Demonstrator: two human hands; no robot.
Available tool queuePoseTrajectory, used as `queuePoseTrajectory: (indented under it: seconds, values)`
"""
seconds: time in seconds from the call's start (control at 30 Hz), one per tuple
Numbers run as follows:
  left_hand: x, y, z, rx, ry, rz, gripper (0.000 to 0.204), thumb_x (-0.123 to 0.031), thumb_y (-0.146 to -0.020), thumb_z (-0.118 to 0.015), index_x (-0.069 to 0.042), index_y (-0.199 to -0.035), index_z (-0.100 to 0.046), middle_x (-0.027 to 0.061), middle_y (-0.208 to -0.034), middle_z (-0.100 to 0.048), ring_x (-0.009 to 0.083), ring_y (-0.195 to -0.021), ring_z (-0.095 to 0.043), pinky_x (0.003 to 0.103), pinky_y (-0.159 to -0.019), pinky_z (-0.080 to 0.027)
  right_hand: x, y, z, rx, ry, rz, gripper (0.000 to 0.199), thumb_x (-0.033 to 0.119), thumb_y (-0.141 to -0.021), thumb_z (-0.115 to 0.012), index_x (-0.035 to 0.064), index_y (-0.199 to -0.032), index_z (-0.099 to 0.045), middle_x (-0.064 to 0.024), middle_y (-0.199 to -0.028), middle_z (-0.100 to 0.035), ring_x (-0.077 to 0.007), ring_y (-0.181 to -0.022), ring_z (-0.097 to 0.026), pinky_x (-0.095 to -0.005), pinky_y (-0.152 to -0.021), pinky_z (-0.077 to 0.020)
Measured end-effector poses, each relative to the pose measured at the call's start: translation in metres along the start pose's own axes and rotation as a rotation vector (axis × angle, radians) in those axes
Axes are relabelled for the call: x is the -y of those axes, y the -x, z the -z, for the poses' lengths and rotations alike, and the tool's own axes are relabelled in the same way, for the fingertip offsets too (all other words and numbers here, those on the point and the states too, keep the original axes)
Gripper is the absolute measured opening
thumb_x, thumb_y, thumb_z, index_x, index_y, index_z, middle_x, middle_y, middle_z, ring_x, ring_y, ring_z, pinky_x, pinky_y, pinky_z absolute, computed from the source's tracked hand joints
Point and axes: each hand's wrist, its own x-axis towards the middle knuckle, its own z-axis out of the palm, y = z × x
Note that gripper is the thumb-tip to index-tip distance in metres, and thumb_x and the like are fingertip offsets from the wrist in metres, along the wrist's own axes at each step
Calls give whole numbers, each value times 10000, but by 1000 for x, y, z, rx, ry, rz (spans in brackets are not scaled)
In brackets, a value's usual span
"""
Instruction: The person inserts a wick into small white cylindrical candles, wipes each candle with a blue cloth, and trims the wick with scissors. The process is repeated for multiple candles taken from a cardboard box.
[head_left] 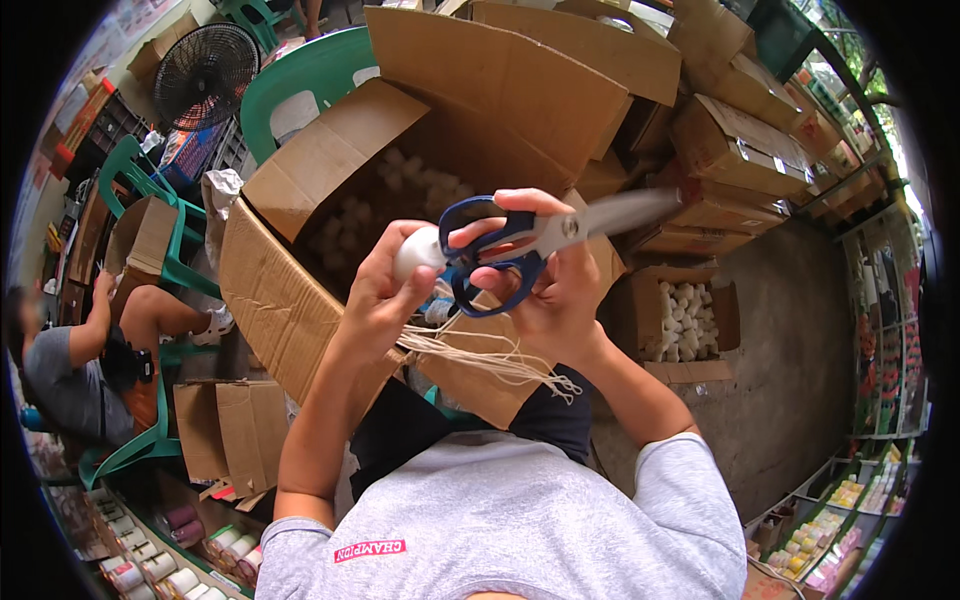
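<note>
Left hand (375, 295) pinches white spool (418, 252), right hand (545, 290) grips blue scissors (520, 245) (blades shut): trim strings (480, 352) close w/ spool steady.

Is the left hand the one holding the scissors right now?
No. The blue-handled scissors are in the right hand; the left hand grips a white spool.

One head-worn fisheye looks steeply down, close over the hands.
</note>
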Motion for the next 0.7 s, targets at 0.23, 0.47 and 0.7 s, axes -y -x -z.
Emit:
queuePoseTrajectory:
  seconds: [0.23,0.47,0.7]
  values:
    - [2,5,3,-9,-74,-7,465,-413,-930,-645,-48,-1189,-517,-6,-953,-542,52,-838,-498,182,-718,-420,-7,8,-9,124,192,-120,563,149,-891,-701,13,-1338,-386,-145,-1101,-600,-256,-999,-672,-331,-769,-576]
    - [3,9,2,6,-33,-30,464,-399,-935,-644,-42,-1198,-510,-7,-960,-545,46,-845,-488,188,-734,-421,-10,11,-15,22,45,99,582,-8,-835,-722,-14,-1324,-407,-164,-1108,-616,-240,-993,-675,-306,-794,-577]
    - [6,13,-2,22,72,5,519,-422,-925,-643,-27,-1219,-481,-5,-975,-560,45,-856,-502,185,-747,-421,-17,19,-18,45,134,-36,599,-44,-820,-719,19,-1332,-413,-152,-1169,-560,-211,-983,-670,-309,-767,-568]
